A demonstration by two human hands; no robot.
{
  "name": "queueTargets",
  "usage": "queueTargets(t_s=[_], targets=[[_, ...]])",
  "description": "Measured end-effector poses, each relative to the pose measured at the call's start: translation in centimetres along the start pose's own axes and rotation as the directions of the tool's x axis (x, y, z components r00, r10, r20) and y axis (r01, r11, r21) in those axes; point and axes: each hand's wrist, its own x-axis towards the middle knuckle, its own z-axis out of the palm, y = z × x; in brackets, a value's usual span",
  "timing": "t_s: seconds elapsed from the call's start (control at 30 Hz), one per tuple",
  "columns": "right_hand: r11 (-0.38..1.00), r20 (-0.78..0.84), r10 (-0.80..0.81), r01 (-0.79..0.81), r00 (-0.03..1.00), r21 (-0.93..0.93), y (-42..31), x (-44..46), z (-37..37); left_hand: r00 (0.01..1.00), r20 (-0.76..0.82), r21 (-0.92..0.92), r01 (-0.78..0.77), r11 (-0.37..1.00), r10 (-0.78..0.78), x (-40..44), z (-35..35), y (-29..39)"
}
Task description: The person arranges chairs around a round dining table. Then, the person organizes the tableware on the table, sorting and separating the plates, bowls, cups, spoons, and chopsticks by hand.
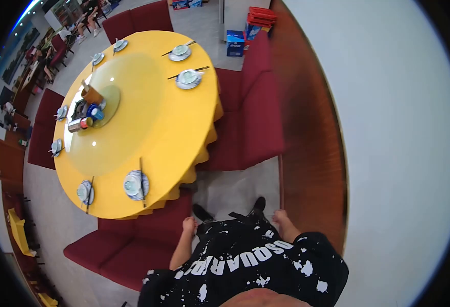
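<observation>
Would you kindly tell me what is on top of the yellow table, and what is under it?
On the table are bowls on plates, with chopsticks, and amid them a brown holder, a can and something blue. The hanging cloth hides what is under it.

A pale wall point(399, 128) rises above brown wood panelling point(312, 128), beside a grey floor point(235, 189). Dark red chairs point(255, 117) stand around a round desk point(179, 133) with a yellow cloth point(133, 202). Blue light point(28, 11) glows along the far upper edge.
</observation>
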Motion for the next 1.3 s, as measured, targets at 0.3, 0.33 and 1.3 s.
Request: queueTargets(t_s=[0.3, 0.33, 1.3], targets=[[0.959, 0.039, -0.273, 0.269, 0.961, 0.084, -4.2, 10.0, -11.4, 0.999, 0.016, -0.028, -0.050, 0.998, 0.050, -4.7, 21.0, 5.1], [0.973, 0.088, -0.223, 0.216, 0.971, 0.083, -6.2, 10.1, -13.2, 0.997, 0.032, -0.040, -0.069, 0.997, 0.070, -5.3, 23.5, 6.0], [0.960, 0.029, -0.268, 0.264, 0.963, 0.096, -72.1, 26.2, -24.5, 0.778, -0.364, 0.283, -0.432, 0.856, 0.513, -12.7, 48.8, 47.8]])
